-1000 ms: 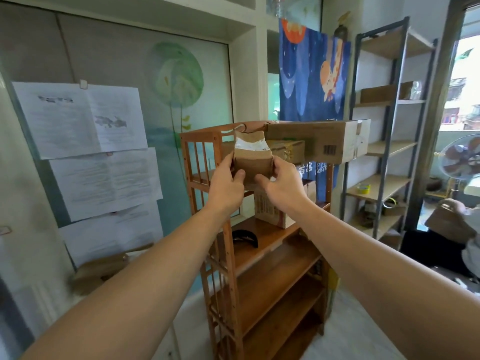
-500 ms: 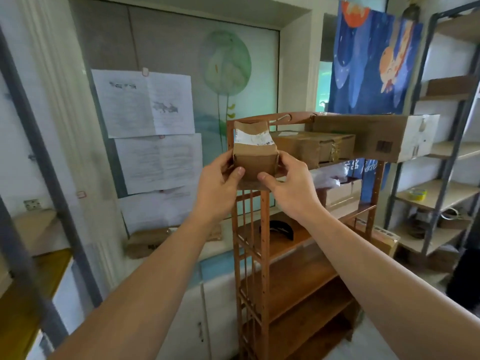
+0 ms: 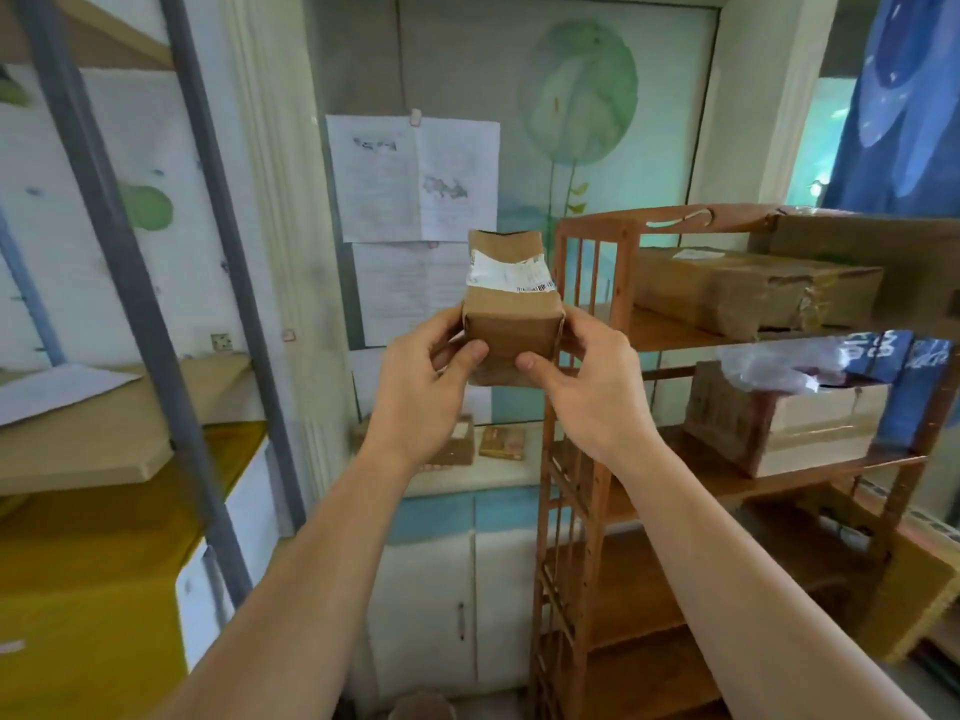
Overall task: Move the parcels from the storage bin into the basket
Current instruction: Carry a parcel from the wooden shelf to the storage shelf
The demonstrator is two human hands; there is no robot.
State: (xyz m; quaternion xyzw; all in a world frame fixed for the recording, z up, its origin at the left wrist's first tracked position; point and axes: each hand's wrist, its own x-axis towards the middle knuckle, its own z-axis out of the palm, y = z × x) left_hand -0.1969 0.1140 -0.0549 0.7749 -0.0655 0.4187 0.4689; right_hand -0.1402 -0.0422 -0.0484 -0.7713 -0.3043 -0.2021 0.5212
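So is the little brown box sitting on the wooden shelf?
No, the little brown box is up in the air, held between the left hand and the right hand, beside the wooden shelf.

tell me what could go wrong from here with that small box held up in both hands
The small box is held only by the lower end, between the left hand and right hand, so it might tip or slip out. It is also close to the wooden shelf post and could knock against it. No basket is in view, so the person may have to carry it without seeing where it goes.
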